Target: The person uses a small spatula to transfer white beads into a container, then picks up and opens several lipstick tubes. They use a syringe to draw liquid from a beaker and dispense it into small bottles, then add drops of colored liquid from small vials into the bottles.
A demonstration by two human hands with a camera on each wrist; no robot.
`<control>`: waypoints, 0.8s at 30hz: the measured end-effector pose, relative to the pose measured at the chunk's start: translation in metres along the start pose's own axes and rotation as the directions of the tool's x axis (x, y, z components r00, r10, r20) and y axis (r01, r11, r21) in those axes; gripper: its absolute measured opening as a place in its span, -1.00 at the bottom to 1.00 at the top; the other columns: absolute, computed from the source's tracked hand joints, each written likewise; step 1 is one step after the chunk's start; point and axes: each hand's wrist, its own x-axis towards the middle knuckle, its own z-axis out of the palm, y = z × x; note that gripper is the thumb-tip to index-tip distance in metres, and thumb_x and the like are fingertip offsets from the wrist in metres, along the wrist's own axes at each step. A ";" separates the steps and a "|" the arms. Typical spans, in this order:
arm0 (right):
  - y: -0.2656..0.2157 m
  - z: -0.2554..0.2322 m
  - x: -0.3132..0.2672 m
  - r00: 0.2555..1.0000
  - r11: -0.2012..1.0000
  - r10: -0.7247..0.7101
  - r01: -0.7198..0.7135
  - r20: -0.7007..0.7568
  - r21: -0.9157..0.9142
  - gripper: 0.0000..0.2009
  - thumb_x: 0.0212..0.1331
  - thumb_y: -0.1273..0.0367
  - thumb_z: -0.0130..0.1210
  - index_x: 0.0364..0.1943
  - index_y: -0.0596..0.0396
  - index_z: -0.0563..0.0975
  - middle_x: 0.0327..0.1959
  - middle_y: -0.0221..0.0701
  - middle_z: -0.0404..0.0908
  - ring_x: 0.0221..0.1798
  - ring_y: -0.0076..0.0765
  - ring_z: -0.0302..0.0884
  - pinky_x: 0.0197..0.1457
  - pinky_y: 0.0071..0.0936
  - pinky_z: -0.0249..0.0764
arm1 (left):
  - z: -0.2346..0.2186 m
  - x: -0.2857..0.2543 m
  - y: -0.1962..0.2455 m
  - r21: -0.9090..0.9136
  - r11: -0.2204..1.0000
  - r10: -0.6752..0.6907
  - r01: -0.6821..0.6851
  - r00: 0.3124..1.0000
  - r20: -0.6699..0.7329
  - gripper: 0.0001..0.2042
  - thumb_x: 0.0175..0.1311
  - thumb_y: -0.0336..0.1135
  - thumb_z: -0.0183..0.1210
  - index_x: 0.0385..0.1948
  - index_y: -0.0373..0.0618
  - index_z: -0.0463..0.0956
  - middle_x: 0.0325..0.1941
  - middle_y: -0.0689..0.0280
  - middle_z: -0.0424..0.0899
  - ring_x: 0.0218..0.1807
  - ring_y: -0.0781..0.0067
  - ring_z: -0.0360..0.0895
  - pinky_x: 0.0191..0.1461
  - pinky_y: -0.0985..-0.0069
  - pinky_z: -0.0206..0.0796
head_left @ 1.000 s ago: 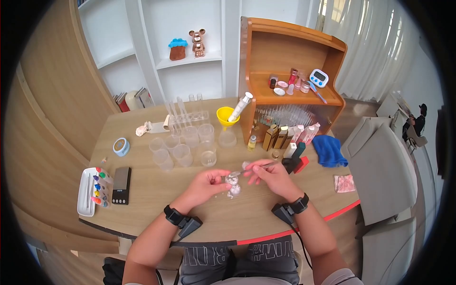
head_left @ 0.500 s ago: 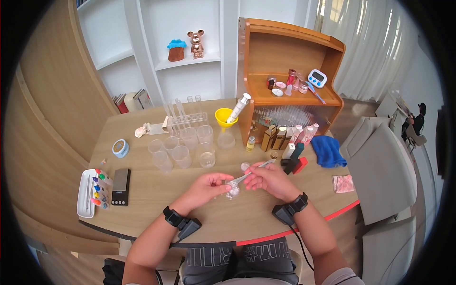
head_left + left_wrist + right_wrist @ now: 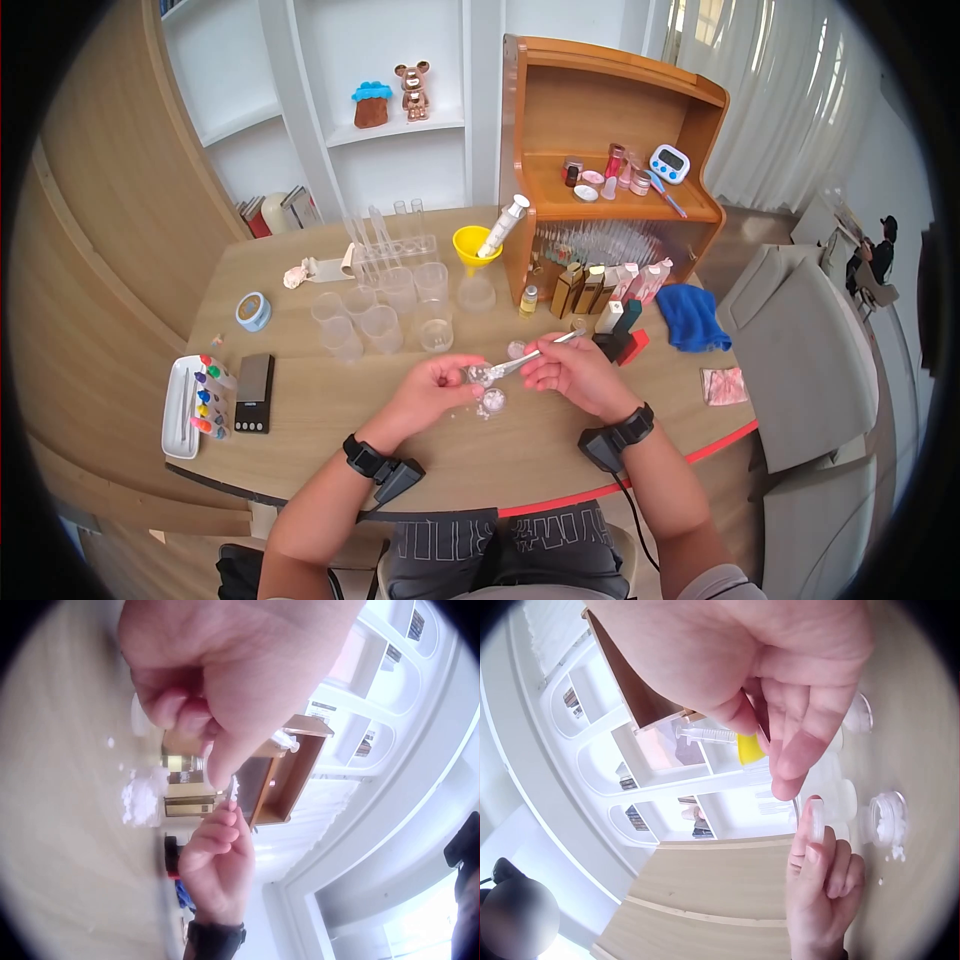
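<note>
My left hand (image 3: 432, 388) pinches a small clear round lid (image 3: 480, 375) at its edge, with white crumbs on it. In the right wrist view the lid (image 3: 817, 820) shows almost edge-on between finger and thumb. A slim metal spatula (image 3: 545, 351) is pinched in my right hand (image 3: 578, 378), its tip pointing left over the lid; white bits cling to that tip (image 3: 234, 787) in the left wrist view. Just below, a small clear jar (image 3: 889, 817) stands on the table, filled with white flakes. Loose crumbs (image 3: 896, 853) lie beside it.
Another small round clear piece (image 3: 516, 350) lies beyond the hands. Clear cups (image 3: 381, 328), a yellow funnel (image 3: 477, 246) with a syringe and a test tube rack stand farther back. Small boxes (image 3: 568, 290) are at right; a black scale (image 3: 255, 393) and a white tray (image 3: 182, 440) at left.
The spatula tip dipped toward the jar half a second ago and has since risen to the lid. The left hand's lid now sits slightly higher, leaving the jar below more visible.
</note>
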 end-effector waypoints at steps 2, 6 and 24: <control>-0.004 -0.001 -0.001 1.000 1.000 0.007 -0.007 0.025 -0.002 -0.73 0.49 0.31 -0.01 -0.04 0.27 0.58 -0.24 -0.18 0.74 -0.25 -0.29 0.74 -0.15 -0.47 0.64 | -0.001 0.001 -0.001 -0.017 1.000 0.018 -0.018 0.999 -0.037 -0.59 0.28 -0.48 0.33 0.19 -0.16 0.56 -0.51 0.69 0.24 -0.47 0.86 0.16 -0.36 0.75 0.07; -0.001 -0.006 0.001 0.999 0.995 0.052 -0.051 0.009 -0.082 -0.74 0.49 0.31 -0.01 -0.06 0.25 0.58 -0.23 -0.19 0.74 -0.25 -0.31 0.75 -0.17 -0.50 0.63 | -0.002 0.002 -0.005 -0.008 0.998 0.057 -0.058 0.993 -0.099 -0.59 0.29 -0.48 0.32 0.19 -0.14 0.56 -0.51 0.69 0.23 -0.47 0.86 0.14 -0.37 0.75 0.06; -0.006 0.003 -0.006 0.990 0.903 0.052 0.010 0.134 -0.429 -0.85 0.41 0.40 0.09 -0.09 0.16 0.59 -0.15 -0.34 0.71 -0.23 -0.41 0.73 -0.22 -0.57 0.54 | -0.001 0.002 -0.006 -0.016 0.997 0.073 -0.075 0.991 -0.112 -0.60 0.28 -0.46 0.35 0.17 -0.18 0.56 -0.52 0.69 0.21 -0.48 0.86 0.11 -0.40 0.75 0.03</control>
